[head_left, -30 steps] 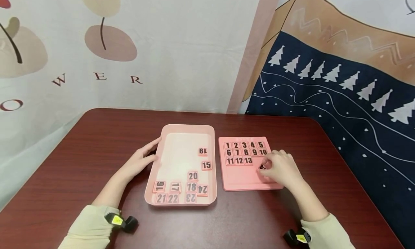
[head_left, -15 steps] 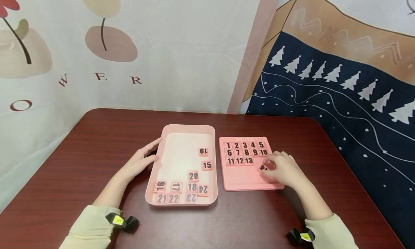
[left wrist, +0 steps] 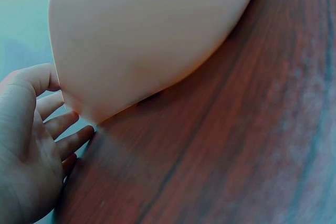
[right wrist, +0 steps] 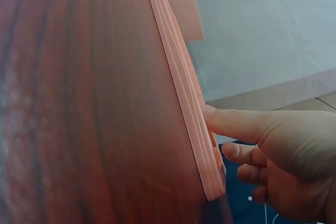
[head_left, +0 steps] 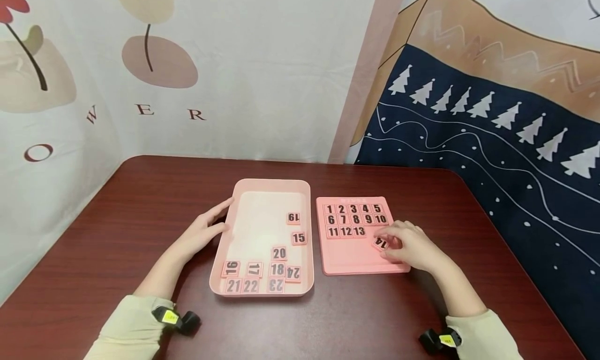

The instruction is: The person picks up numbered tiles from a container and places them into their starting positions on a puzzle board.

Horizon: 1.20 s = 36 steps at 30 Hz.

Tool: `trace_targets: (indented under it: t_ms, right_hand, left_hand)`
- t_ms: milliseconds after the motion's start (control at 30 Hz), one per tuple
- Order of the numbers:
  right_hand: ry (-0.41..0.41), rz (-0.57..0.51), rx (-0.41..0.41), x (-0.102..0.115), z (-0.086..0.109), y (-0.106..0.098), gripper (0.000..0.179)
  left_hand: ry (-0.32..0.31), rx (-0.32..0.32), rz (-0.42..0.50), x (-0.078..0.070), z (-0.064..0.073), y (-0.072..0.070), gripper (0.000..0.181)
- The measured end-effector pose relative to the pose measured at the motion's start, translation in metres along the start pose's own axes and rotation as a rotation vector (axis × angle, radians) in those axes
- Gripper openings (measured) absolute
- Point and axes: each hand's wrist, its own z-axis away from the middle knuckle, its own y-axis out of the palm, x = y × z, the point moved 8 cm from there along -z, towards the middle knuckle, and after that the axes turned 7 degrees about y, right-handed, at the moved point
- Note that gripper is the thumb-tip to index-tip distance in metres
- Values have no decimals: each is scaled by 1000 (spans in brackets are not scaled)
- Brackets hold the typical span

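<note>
My right hand [head_left: 410,245] is over the right side of the pink number board [head_left: 347,258], its thumb and fingers curled at the edges of the number 14 tile [head_left: 380,244]. That tile sits askew, with its number turned. Rows of tiles 1 to 13 lie on the board's upper part, such as tile 13 [head_left: 359,231]. My left hand [head_left: 201,236] touches the left wall of the pale pink tray [head_left: 226,245] with extended fingers. In the left wrist view the fingers [left wrist: 62,124] meet the tray's outer side.
Several loose number tiles lie in the tray, including tile 15 [head_left: 298,238], tile 19 [head_left: 293,217] and tile 20 [head_left: 279,253], most towards its near end. The dark red-brown table [head_left: 164,193] carries tray and board side by side. Printed curtains [head_left: 262,89] hang behind.
My right fingers have spread a little, and the 14 tile between them shows more fully, turned askew. My left hand and the tray stay in place.
</note>
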Motion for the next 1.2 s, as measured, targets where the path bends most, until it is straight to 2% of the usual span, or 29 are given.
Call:
trace_targets:
  t_ms: [233,400,600,800,933,1067,1200]
  right_hand:
    - [63,1,-37,-6,-4,1,34]
    - [57,13,-38,-6,-2,-3,36]
    - [40,26,-68,-6,-1,-7,27]
    - [133,39,-161,-7,-4,-11,25]
    - [184,62,-190,-5,-8,-7,29]
    - [213,75,-205,-3,-10,-3,33]
    - [200,83,-201,0,-8,-4,34]
  left_hand:
    - [-3,4,7,1,-1,1,63]
    - [-2,0,4,-1,-1,1,63]
    - [8,-3,18,-4,-1,1,62]
    - [0,1,7,-2,-1,1,62]
    - [-4,5,-2,0,-1,1,62]
    - [-2,7,-1,1,-1,0,63]
    - [5,2,2,-1,-1,1,63]
